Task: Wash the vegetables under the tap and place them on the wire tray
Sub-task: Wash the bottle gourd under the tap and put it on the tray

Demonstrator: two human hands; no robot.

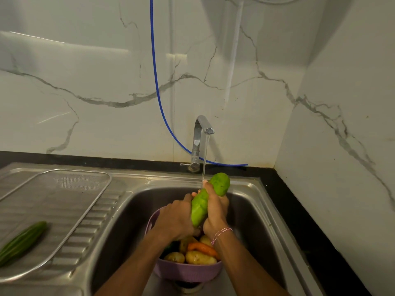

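You've got your left hand (175, 220) and right hand (215, 210) both wrapped round the pale green gourd (200, 207) under the running tap (199, 142) at 12 o'clock, with a dark cucumber (22, 242) lying on the wire tray (64, 195) over at 9 o'clock.

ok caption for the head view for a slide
Left hand and right hand hold a pale green gourd under the running tap.

The cucumber (23, 242) and the tray (64, 199) run off the left edge. The left hand (174, 221) and right hand (215, 210) cover much of the gourd (221, 183) — its lower end is hidden — and forearms hide part of the basket (188, 272).
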